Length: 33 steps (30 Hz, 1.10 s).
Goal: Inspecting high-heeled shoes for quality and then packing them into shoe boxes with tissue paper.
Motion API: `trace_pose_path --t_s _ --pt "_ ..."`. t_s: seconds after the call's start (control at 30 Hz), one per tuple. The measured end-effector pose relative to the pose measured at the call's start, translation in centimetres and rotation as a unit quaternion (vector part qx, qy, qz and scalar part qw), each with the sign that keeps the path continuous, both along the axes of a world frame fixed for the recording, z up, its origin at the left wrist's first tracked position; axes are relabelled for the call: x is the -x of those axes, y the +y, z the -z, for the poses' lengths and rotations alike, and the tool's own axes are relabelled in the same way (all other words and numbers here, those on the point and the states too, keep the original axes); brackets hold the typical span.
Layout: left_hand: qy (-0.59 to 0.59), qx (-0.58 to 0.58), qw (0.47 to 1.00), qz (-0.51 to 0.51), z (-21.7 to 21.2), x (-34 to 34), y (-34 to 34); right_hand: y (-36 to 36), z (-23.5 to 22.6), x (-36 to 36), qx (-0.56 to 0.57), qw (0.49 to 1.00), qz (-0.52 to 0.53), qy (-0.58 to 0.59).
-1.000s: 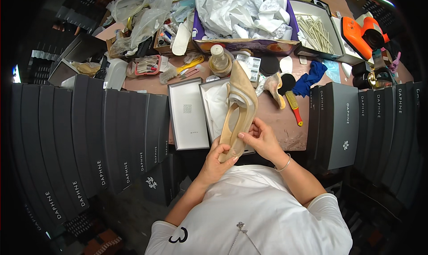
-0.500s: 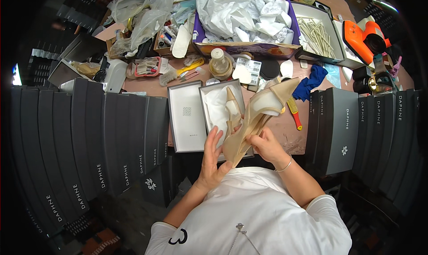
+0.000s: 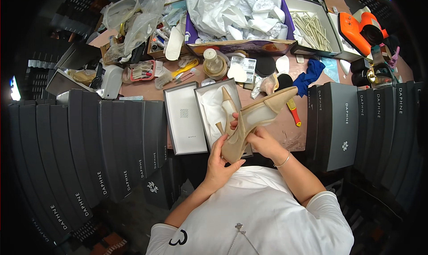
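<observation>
White shirt (image 3: 258,206): nearest, a pendant necklace lying on its front.
Left hand (image 3: 217,166): cupped around the heel end, fingers and thumb on opposite sides, closed as far as its width allows.
Right hand (image 3: 266,144): fingers bent in against the near side, tips hidden; how tightly they close cannot be told.
Beige shoe (image 3: 263,115): held tilted between both hands, just beyond the shirt; long pointed toe aimed up and rightward, smooth beige edging around a pale, sheer-looking side panel, rounded plain heel end low at the left.
Open shoebox (image 3: 202,116): partly behind the held shoe, a second beige shoe (image 3: 229,104) and white paper inside; a shallow grey-edged lid (image 3: 183,128) lies just left.
Yellow-and-red brush (image 3: 294,114): right of the toe, near a blue cloth (image 3: 310,76).
Clear bottle (image 3: 214,65): farther back, pale-capped.
Purple box (image 3: 243,47): at the back, heaped with crumpled white paper.
</observation>
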<state>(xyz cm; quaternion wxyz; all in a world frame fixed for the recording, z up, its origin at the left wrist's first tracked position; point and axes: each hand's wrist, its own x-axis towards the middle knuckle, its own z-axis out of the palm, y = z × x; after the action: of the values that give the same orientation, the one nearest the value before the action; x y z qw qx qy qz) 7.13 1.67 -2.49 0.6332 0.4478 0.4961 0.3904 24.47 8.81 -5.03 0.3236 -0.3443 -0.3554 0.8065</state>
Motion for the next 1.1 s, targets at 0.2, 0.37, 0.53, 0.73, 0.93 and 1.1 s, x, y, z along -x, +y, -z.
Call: trace_pose_path --t_s 0.2,0.37,0.53,0.73,0.93,1.1 --pt "-0.088 -0.018 0.987 -0.130 -0.5 -1.3 0.6 -2.3 -1.0 2.2 -0.173 0.964 0.077 -0.184" --pt "-0.038 -0.103 0.952 -0.287 1.2 3.2 0.7 0.7 -2.7 -0.6 -0.331 0.900 0.072 -0.274" --pt "-0.043 -0.057 0.993 -0.096 -2.6 9.9 5.8 0.9 -2.9 -1.6 -0.374 0.863 -0.188 -0.283" --pt "0.204 0.067 0.874 0.435 -4.3 6.5 7.3 0.7 -1.9 -1.3 -0.278 0.883 -0.278 -0.255" --pt "0.162 0.113 0.902 0.383 1.4 4.6 5.5 -1.2 -0.5 -2.4 -0.057 0.983 -0.129 -0.116" --pt "0.133 0.170 0.909 0.357 0.3 3.7 6.1 -2.8 1.5 -1.6 0.049 0.995 0.015 -0.089"
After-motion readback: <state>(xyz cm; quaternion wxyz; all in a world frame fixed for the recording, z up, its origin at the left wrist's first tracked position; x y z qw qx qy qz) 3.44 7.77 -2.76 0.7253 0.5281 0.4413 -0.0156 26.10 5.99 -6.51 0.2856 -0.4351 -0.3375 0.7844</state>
